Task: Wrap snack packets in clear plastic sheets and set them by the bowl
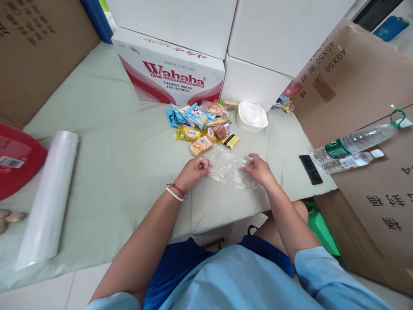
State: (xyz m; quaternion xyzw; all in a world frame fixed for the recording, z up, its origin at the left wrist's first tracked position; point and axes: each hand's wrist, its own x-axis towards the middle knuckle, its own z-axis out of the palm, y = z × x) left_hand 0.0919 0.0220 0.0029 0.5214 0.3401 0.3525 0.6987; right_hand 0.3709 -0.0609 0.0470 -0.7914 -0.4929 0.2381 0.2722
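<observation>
From where I'm standing, everything seems to gather round the crumpled clear plastic point(229, 169) lying on the green-covered worktop point(112, 172), right between the person's two hands. The left hand point(199, 168) is at the left edge of the plastic, fingers folded in and thumb pressed against them, pinching a bit of it. The right hand point(254, 167) is at the opposite edge, about half open, fingers curved and parted, the tips at the film; I can't tell whether they have hold of any. Just beyond the plastic is a heap of wrapped snacks point(196, 116), blue, yellow and pink packets jumbled together, with a pack of pale biscuits point(201, 146) at its near side, close to the left hand. Past the plastic and a little to its right is a white tub point(252, 125) with something whitish inside, and farther beyond the plastic, behind the heap, stands the Wahaha carton point(176, 82). Well to the right of the plastic lies a black handset point(310, 169), with two clear bottles point(358, 142) beside it; well to its left, a roll of clear film point(48, 202).
</observation>
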